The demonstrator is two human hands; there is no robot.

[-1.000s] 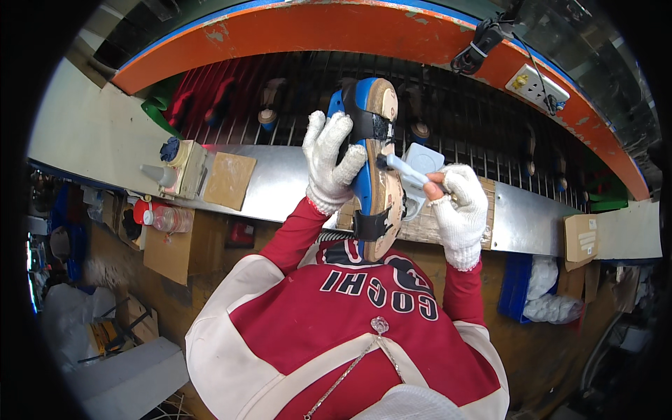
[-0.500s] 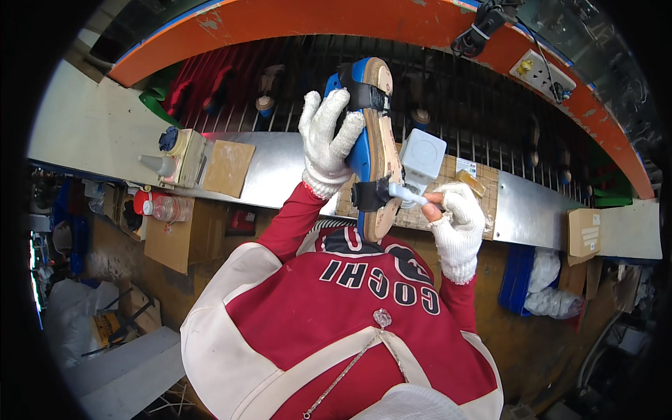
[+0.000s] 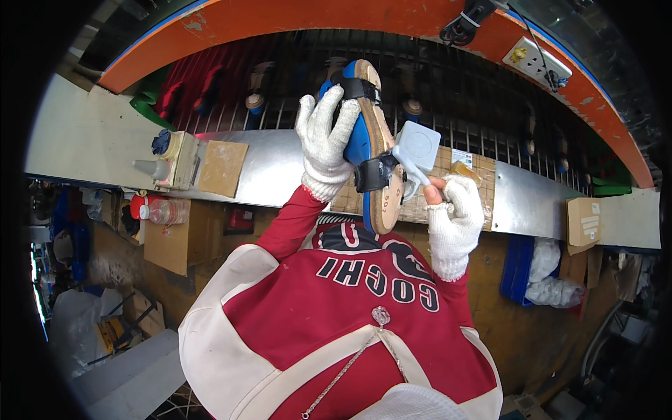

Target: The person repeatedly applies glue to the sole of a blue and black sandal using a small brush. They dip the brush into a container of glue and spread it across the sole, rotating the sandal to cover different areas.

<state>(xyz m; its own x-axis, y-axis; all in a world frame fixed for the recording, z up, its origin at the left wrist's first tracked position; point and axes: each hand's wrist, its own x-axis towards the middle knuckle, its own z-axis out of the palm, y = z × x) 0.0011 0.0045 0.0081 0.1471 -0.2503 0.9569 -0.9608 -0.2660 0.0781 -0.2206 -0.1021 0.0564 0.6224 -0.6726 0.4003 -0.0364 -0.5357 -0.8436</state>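
Note:
My left hand [image 3: 325, 143], in a white knit glove, grips a sandal [image 3: 383, 157] stretched over a blue shoe last [image 3: 358, 141]. The sandal stands on its side, with black straps [image 3: 378, 173] and a layered brown and pale sole facing right. Bare fingertips poke out of the white glove on my right hand [image 3: 453, 218]. They pinch a pale plastic tool, slim like a toothbrush [image 3: 414, 170], whose far end meets the sole's edge near the lower strap. Bristles cannot be made out. Just behind the tool is a pale grey square container [image 3: 420, 145].
Beyond the metal ledge [image 3: 532, 203] runs a dark rack of bars [image 3: 483, 140] carrying several shoes on lasts. A brown board [image 3: 222, 168] and a box with a nozzle bottle [image 3: 150, 168] sit to the left. An amber block [image 3: 465, 172] lies right of the container.
The tool's end has slid up along the sole edge, away from me, and its handle is now steeper. The sandal has turned slightly in my left hand. The whole view has shifted a little.

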